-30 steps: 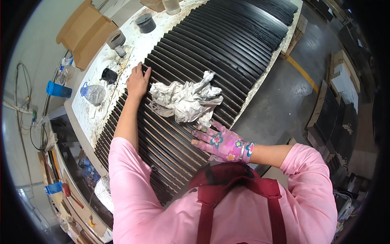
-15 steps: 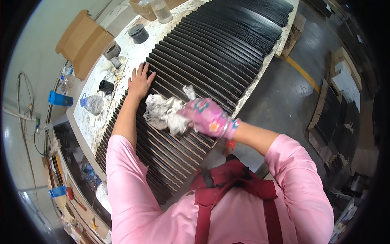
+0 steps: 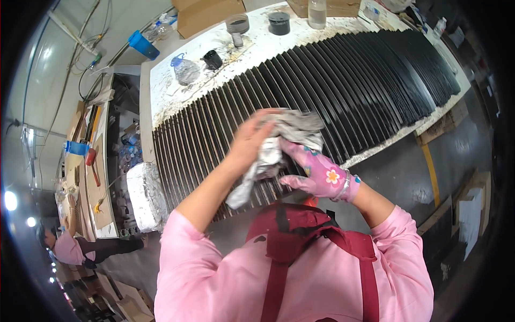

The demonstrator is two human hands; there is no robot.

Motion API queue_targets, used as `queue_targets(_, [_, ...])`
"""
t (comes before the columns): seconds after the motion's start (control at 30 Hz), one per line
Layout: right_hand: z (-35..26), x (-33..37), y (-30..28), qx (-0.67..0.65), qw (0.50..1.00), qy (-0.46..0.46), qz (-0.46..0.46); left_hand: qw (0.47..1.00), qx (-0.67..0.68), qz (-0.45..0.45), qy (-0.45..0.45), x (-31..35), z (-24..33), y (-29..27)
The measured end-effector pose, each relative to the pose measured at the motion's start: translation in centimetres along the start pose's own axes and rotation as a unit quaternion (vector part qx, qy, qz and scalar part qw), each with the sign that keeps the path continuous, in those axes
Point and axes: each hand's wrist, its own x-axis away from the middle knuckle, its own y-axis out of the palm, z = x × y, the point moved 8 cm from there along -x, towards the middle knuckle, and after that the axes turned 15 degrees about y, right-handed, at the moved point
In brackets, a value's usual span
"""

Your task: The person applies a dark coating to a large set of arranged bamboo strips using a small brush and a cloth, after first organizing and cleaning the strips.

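A crumpled white rag with grey stains [image 3: 298,129] is bunched between my hands, above a long row of narrow black strips [image 3: 343,91] laid side by side. My bare left hand [image 3: 253,138], blurred by motion, is closed on the rag's left side. One loose end of the cloth [image 3: 240,194] hangs toward me. My right hand [image 3: 319,174] wears a pink flowered glove. Its thumb and fingers are spread apart, and the fingers touch the rag's right side. The strips near my hands show pale edges, while those farther right look evenly black.
Along the table's far side [image 3: 161,80] stand a clear jug [image 3: 185,71], a small black cup [image 3: 212,60], a dark lidded jar [image 3: 279,23] and a clear bottle [image 3: 317,15]. A white wrapped bundle [image 3: 145,196] is at left. Another person [image 3: 70,247] is at the far left.
My left hand has left the strips and now grips the rag. My right hand's fingers have spread from their hold. The rag is lifted, and the view has turned.
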Motion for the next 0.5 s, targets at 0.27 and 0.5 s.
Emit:
queue_targets(0.27, [3.4,1.2,-5.3,0.054,0.996,0.013,0.071,0.944,-0.311,0.053,-0.097,7.4,-5.3,-15.4])
queue_targets(0.5, [6.2,-0.1,-12.7,0.057,0.988,0.047,0.137,0.944,-0.296,0.145,-0.006,-2.1,11.4,-16.5])
